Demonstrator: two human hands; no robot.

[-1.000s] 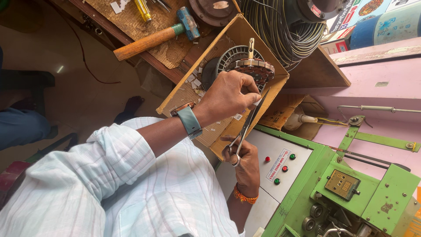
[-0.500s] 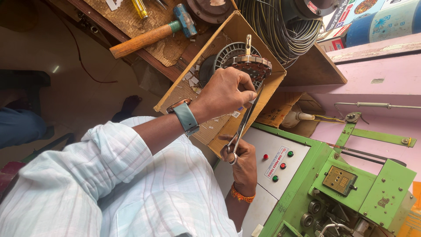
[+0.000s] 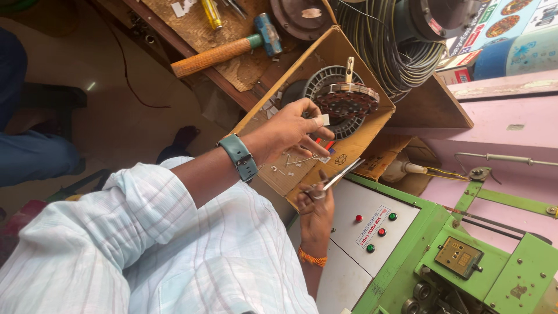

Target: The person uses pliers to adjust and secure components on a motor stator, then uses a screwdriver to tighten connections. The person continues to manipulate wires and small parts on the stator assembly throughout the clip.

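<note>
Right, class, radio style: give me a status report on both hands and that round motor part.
Left hand pinches small white strip. Right hand grips scissors. Round wound core sits in cardboard box, untouched. Nothing blocking.

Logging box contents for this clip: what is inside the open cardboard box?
Inside the cardboard box sit a round stator core on a dark slotted disc, plus small paper scraps. The left hand covers part of the floor.

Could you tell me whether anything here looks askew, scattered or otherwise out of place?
Yes: the cardboard box sits tilted at the workbench edge, and small pale scraps are strewn on its flap beneath the left hand. The hammer lies slanted nearby. The right hand holds scissors.
</note>
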